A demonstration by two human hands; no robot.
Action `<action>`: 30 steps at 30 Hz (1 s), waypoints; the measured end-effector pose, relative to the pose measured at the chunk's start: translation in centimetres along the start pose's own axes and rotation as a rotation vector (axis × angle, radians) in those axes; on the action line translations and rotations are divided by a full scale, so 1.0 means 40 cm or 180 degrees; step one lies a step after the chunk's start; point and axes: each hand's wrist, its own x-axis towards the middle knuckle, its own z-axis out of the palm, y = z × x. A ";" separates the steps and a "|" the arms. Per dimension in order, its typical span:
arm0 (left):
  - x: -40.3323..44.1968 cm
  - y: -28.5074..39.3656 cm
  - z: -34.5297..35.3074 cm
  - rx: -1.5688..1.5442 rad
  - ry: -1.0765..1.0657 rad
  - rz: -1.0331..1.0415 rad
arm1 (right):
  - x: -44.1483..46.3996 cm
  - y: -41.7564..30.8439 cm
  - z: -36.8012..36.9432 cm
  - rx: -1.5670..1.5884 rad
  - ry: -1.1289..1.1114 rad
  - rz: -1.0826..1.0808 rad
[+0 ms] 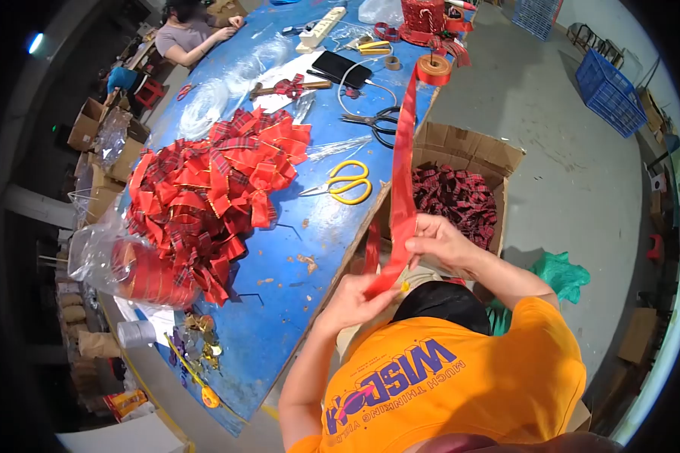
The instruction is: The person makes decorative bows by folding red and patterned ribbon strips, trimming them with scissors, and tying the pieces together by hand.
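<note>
A length of red ribbon [404, 170] runs from a ribbon roll [434, 69] at the table's right edge down to my lap. My right hand [442, 243] pinches it between thumb and fingers, in front of my body. Lower and to the left, my left hand [353, 303] is closed on the same ribbon near its lower part. More red ribbon hangs beside the table edge, partly hidden. Yellow-handled scissors [347, 183] lie on the blue table [302, 272], left of the ribbon. Black-handled scissors [381, 124] rest near the edge.
A large pile of red and plaid bows [211, 181] covers the table's left side. An open cardboard box [468, 143] with plaid ribbon pieces stands right of the table. A phone [341, 68], a hammer [310, 86] and a power strip [323, 29] lie farther back. Another person [193, 38] sits at the far left.
</note>
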 end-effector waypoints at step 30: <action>-0.221 -0.281 -0.038 0.2428 0.2849 0.0376 | 0.883 -0.173 -0.076 -0.5063 0.0801 -0.1844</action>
